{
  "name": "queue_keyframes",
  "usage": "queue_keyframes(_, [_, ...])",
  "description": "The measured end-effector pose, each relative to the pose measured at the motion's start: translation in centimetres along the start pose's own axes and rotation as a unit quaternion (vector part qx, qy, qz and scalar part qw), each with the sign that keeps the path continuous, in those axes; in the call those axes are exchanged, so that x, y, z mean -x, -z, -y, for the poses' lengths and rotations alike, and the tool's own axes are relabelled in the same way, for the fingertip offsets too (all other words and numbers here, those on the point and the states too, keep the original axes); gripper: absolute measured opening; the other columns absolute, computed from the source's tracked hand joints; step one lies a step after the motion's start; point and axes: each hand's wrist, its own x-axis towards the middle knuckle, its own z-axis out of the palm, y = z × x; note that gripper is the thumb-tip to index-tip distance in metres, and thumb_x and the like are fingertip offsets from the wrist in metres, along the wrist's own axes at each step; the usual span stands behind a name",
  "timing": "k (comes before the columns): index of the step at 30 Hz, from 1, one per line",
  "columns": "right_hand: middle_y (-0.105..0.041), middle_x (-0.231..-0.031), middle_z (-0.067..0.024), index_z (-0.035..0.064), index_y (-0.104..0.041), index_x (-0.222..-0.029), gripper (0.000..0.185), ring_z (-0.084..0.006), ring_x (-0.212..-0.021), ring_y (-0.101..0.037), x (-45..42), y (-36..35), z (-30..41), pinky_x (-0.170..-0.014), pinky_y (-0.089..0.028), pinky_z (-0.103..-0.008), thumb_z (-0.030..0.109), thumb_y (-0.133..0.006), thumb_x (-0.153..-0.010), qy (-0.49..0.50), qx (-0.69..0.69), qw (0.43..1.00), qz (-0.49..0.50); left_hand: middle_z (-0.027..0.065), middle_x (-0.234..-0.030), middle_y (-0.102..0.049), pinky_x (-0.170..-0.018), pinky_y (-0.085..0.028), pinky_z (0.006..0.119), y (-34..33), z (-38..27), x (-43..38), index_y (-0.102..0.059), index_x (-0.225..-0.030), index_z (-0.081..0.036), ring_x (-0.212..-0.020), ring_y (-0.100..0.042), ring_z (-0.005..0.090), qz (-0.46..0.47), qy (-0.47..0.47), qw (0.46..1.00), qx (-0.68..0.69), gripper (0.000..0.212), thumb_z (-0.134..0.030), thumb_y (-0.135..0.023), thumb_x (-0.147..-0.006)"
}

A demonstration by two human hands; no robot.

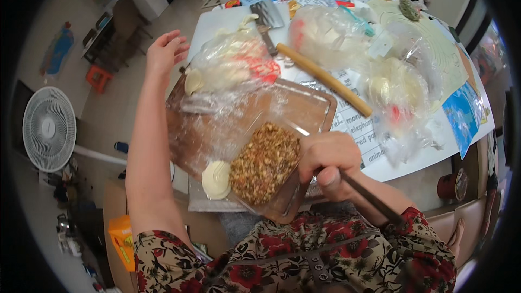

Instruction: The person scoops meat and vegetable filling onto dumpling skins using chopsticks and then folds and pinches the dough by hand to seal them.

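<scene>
My right hand [331, 160] is closed around the dark handle of a metal utensil [372, 197], whose head I cannot make out. That hand is at the right edge of a clear plastic container [285, 207] holding a chopped brown filling [264, 165]. A stack of round pale dough wrappers [215, 180] sits against the container's left side. Beneath lies a floured wooden board [301, 97]. My left hand [167, 51] is raised beyond the board's left side, fingers loosely bent and holding nothing. Nearest to it is a clear plastic bag of pale dough [228, 59].
A wooden rolling pin [325, 80] lies slantwise across the table. Behind the dough bag rests a broad-bladed metal tool [266, 14]. More plastic bags [325, 36] fill the back and right, one with pale contents [397, 83]. A white fan [49, 129] stands at left.
</scene>
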Motion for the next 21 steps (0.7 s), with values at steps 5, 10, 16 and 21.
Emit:
queue_keyframes(5, [-0.050, -0.055, -0.0051, 0.0038, -0.054, -0.063, 0.054, -0.0191, -0.048, -0.051, 0.5, -0.5, 0.8, -0.044, -0.037, -0.0301, 0.045, -0.040, -0.095, -0.021, -0.010, 0.999, -0.045, 0.0047, -0.104, -0.063, -0.068, -0.047, 0.022, 6.8, 3.0, 10.3, -0.057, -0.117, -0.004, -0.088, -0.060, 0.0108, -0.011, 0.029, 0.986, -0.162, 0.029, -0.015, -0.054, -0.090])
queue_keyframes(10, [-0.050, -0.059, -0.0045, 0.0038, -0.053, -0.066, 0.059, -0.0132, -0.048, -0.044, 0.8, -0.4, 0.8, -0.044, -0.032, -0.0266, 0.049, -0.032, -0.096, -0.011, -0.005, 0.999, -0.045, 0.0062, -0.089, -0.066, -0.071, -0.047, 0.026, 8.9, 6.8, 14.8, -0.063, -0.103, 0.000, -0.077, -0.059, 0.0125, -0.048, -0.018, 0.959, -0.279, 0.023, -0.014, -0.060, -0.085])
queue_keyframes(16, [-0.050, -0.060, -0.0053, 0.0038, -0.054, -0.068, 0.060, -0.0156, -0.051, -0.047, 0.4, -0.9, 1.4, -0.046, -0.035, -0.0282, 0.051, -0.028, -0.096, -0.012, -0.002, 1.000, -0.002, 0.0095, -0.084, -0.064, -0.072, -0.048, 0.028, 5.6, 7.2, 15.5, -0.064, -0.100, 0.000, -0.073, -0.060, 0.0171, -0.019, -0.070, 0.910, -0.407, 0.027, -0.017, -0.067, -0.078])
queue_keyframes(21, [-0.048, -0.060, -0.0055, 0.0038, -0.054, -0.069, 0.059, -0.0187, -0.051, -0.049, 0.4, -0.4, 1.9, -0.047, -0.037, -0.0296, 0.050, -0.030, -0.096, -0.019, 0.007, 1.000, 0.010, 0.0126, -0.085, -0.064, -0.070, -0.048, 0.032, 3.9, 6.9, 13.0, -0.064, -0.092, 0.000, -0.074, -0.061, 0.0229, -0.075, -0.071, 0.932, -0.346, 0.024, -0.021, -0.066, -0.079])
